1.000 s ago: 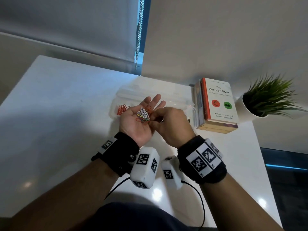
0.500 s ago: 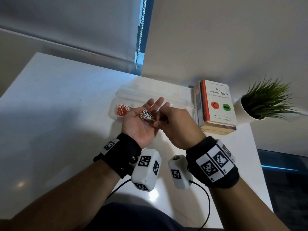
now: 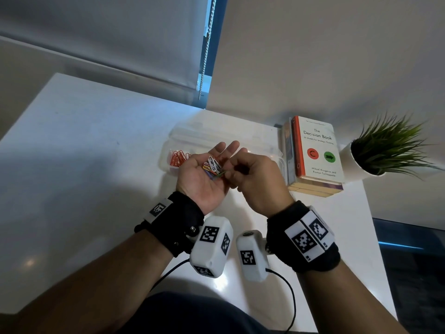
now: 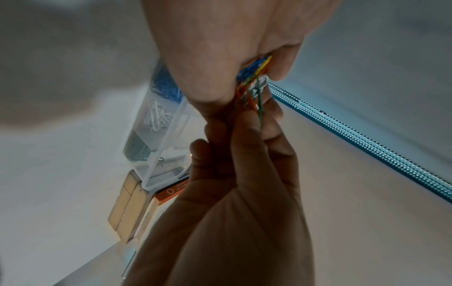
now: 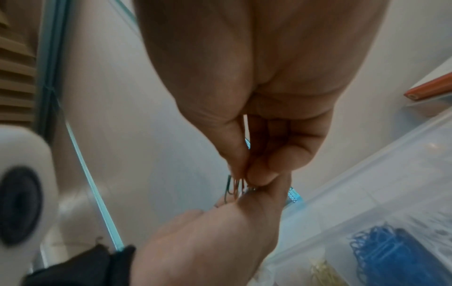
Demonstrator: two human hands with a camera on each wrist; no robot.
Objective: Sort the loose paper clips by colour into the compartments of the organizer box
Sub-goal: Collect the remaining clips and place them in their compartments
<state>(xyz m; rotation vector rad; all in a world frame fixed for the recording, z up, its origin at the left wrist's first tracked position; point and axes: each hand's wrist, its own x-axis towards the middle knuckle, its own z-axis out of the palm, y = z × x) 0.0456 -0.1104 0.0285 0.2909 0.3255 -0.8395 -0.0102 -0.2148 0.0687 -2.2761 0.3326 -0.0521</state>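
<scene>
So the organizer box (image 3: 277, 156) is my reference point here, sitting on the white table (image 3: 72, 165) with its lid off so I can drop stuff straight in. At the box's left end there's a compartment with the orange clips (image 3: 177, 157) already in; from the wrist views I can also see blue (image 4: 166, 87), white (image 4: 159, 116) and dark green ones further along, each in its own slot. My left hand (image 3: 204, 179) is held palm up right in front of the box, fingers relaxed, basically a little tray for the mixed paper clips (image 3: 213, 166), so I don't have to chase them over the table. My right hand (image 3: 255, 179), just beside it and also in front of the box, has thumb and fingertip pinched on a clip at the edge of that pile, looks like a green one (image 4: 259, 108), though orange ones are tangled alongside. Right of the box is a stack of books (image 3: 313, 153), then a potted plant (image 3: 385, 150), both out of the way.
</scene>
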